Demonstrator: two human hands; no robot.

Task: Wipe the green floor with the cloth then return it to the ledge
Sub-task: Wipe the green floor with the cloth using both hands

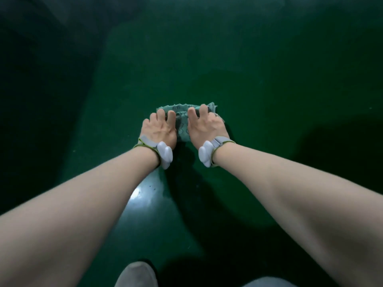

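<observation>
You are looking down at a glossy green floor [238,59] that fills almost the whole view. It is painted and smooth, with a bright patch of reflected light just behind your left wrist and a few dark specks beside that glare. Ahead of your fingertips the floor runs on bare and darkens toward the top of the view. Off to the left of your left hand a much darker band runs along the floor; whether it is shadow or a step, you cannot tell. To the right of your right hand a deep shadow pools on the surface.

Your left hand [159,128] and right hand [204,126] lie side by side, close together but not touching, both palm down with fingers spread, pressing flat on the cloth [182,131]. Neither hand is curled round it. The cloth is pale green with a printed pattern, bunched under and between your hands, its frayed far edge showing just past your fingertips.

Each wrist carries a grey strap with a white sensor pod [165,154], one on the left and one [205,153] on the right. Below your left forearm, at the near edge, a grey shoe [135,274] rests on the floor.
</observation>
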